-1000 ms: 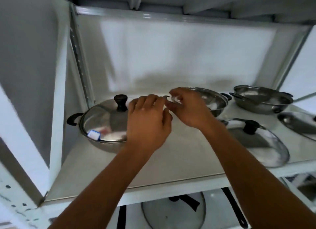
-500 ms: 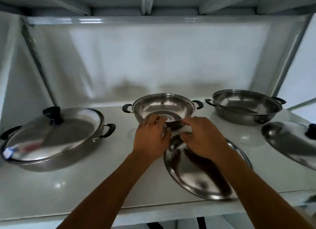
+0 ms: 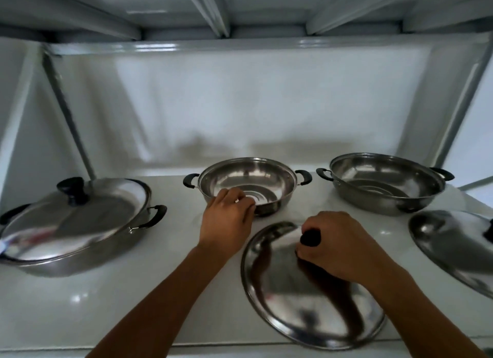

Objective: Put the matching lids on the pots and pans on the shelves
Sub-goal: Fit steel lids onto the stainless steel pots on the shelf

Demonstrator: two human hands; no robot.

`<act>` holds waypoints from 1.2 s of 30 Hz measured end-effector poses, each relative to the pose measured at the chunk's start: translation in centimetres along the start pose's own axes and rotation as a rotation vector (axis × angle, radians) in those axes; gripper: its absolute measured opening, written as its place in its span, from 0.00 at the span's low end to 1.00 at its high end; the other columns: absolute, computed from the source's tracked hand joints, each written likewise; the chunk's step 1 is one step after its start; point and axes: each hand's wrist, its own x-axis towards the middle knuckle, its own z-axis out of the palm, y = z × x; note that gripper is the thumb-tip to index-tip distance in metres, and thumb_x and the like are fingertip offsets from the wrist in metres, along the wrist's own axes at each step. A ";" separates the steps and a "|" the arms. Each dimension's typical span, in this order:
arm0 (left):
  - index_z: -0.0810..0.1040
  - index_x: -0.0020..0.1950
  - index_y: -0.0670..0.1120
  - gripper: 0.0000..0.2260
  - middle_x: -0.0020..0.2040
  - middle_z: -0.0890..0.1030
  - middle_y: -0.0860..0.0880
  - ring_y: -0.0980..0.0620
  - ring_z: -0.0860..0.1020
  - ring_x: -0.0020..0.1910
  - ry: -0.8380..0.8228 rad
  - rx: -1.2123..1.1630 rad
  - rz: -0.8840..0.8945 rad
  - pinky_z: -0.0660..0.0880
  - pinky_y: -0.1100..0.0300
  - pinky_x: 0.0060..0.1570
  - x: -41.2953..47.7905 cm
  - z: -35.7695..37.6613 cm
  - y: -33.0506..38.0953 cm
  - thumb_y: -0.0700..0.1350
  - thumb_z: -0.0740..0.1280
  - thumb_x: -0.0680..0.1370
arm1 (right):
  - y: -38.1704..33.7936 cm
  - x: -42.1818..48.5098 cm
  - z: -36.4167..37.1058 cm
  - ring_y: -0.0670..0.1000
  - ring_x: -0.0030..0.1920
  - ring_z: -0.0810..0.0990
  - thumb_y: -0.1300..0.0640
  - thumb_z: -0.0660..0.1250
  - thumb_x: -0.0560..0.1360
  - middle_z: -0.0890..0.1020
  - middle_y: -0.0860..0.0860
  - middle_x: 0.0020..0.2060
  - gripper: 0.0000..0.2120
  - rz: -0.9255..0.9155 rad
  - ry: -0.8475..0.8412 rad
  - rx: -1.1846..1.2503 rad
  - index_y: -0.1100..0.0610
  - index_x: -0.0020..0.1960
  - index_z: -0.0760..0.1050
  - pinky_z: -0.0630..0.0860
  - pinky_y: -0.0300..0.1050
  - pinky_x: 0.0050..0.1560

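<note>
Steel lid: my right hand clamps its knob, mostly hidden. Left hand curls on the pot rim, fingertips unclear. Far-right lid cut off.

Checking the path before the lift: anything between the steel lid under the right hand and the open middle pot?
Only the left hand, resting on the near rim of the lidless middle steel pot. The right hand grips the black knob of the round steel lid; the white shelf between is bare.

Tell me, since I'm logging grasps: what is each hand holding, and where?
Right hand grips the lid by its black knob. Left hand rests its fingers on the middle pot's near rim.
</note>
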 end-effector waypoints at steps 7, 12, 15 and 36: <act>0.81 0.46 0.47 0.08 0.45 0.79 0.49 0.46 0.76 0.43 0.018 -0.086 0.047 0.74 0.52 0.41 -0.8 -0.6 -1.2 0.45 0.63 0.77 | -1.4 -2.0 -6.0 0.42 0.38 0.79 0.43 0.72 0.60 0.83 0.43 0.35 0.11 0.028 0.143 0.084 0.48 0.38 0.82 0.77 0.45 0.45; 0.78 0.45 0.46 0.07 0.44 0.78 0.47 0.45 0.75 0.41 0.070 -0.180 0.067 0.73 0.53 0.39 -3.1 -2.3 -0.4 0.42 0.60 0.75 | -3.0 -1.8 -10.6 0.38 0.36 0.79 0.47 0.75 0.61 0.83 0.39 0.34 0.06 0.060 0.381 0.208 0.46 0.37 0.82 0.72 0.40 0.45; 0.80 0.48 0.46 0.05 0.45 0.78 0.49 0.47 0.75 0.42 0.087 -0.175 0.116 0.73 0.53 0.40 -4.7 -3.6 0.8 0.43 0.65 0.77 | -3.8 1.9 -10.6 0.43 0.39 0.80 0.46 0.75 0.62 0.83 0.42 0.39 0.12 0.107 0.502 0.285 0.47 0.44 0.81 0.74 0.40 0.48; 0.82 0.47 0.45 0.06 0.44 0.80 0.49 0.49 0.78 0.39 0.193 -0.275 0.197 0.74 0.52 0.39 -6.7 -6.5 3.7 0.45 0.69 0.73 | -8.3 10.9 -0.4 0.54 0.47 0.77 0.50 0.71 0.65 0.81 0.50 0.43 0.13 0.050 0.238 0.167 0.53 0.47 0.77 0.77 0.49 0.47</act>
